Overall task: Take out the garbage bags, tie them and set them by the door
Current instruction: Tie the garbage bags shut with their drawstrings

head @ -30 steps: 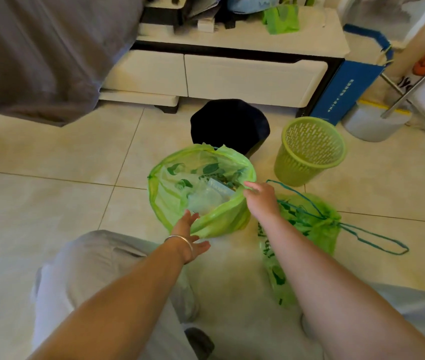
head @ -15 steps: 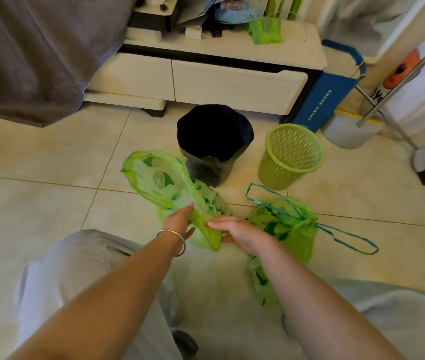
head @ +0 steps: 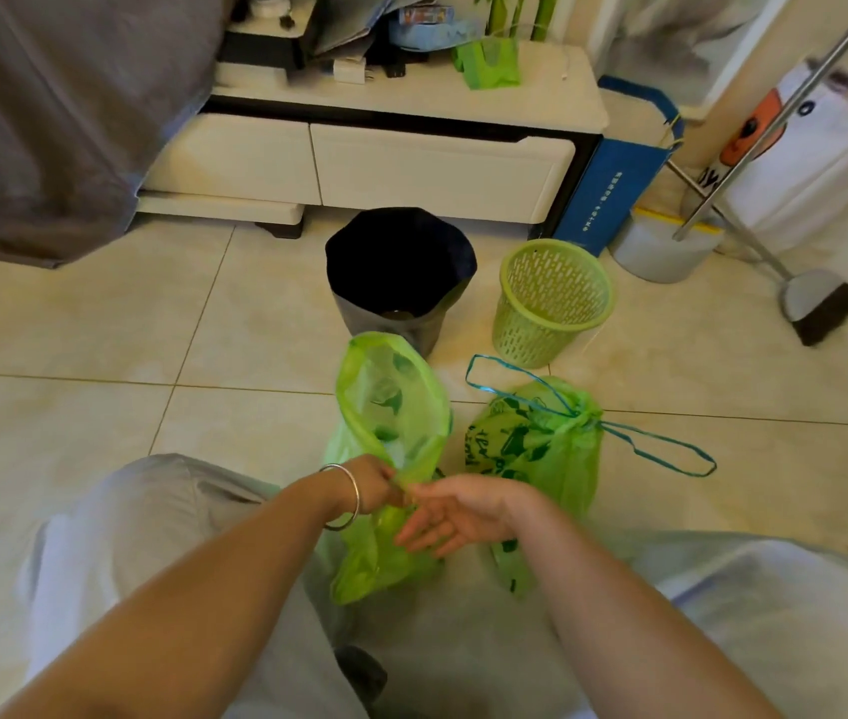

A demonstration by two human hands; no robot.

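Gathering the mouth of the open green bag [head: 393,407], the person has gone from spreading it wide a moment ago to squeezing it into a neck in front of their knees. The left hand [head: 372,485] now pinches that bunched plastic at the near edge of the bag's mouth, while the far rim stands up in a tall loop toward the black-lined bin [head: 401,272]. The right hand [head: 455,513] has let go of the rim it held a second ago; its fingers lie loose and slightly spread, holding nothing, just touching the gathered neck from the right.

This bag sits on the tiled floor between the person's legs, its lower part sagging toward them. Just beside it on the right, the second green bag [head: 536,454] is already cinched, its blue drawstring [head: 655,448] trailing across the floor toward the right. The emptied green basket [head: 551,298] stands beyond it, near the low cabinet [head: 411,163].

I would judge the tying of this bag as just starting: the neck is gathered but no knot shows yet, and neither bag has been carried anywhere. No door is in sight from here.
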